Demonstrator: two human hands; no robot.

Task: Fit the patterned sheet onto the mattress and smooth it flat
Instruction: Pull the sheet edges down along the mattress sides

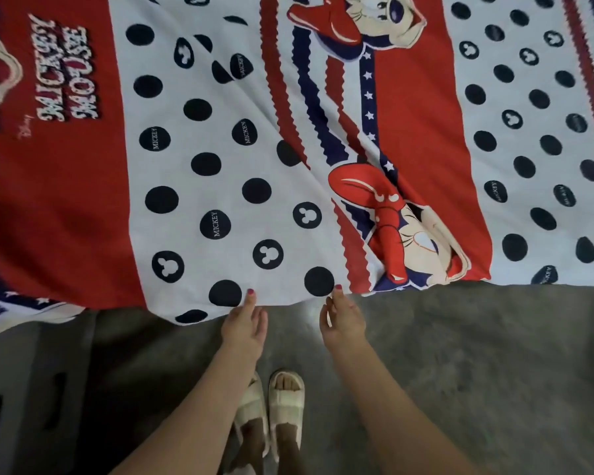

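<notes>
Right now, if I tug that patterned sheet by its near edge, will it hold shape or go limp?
Probably limp: the patterned sheet already creases near its middle and drapes over the edge. It looks thin and light. Both the left hand and right hand pinch its hem easily.

light: dim, even | focus: soft, slightly blurred | edges: wide-angle bowing

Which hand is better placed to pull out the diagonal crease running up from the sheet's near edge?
Right, probably. The right hand pinches the sheet edge where the crease begins, near the red band. The left hand holds the edge further left, off the fold.
</notes>
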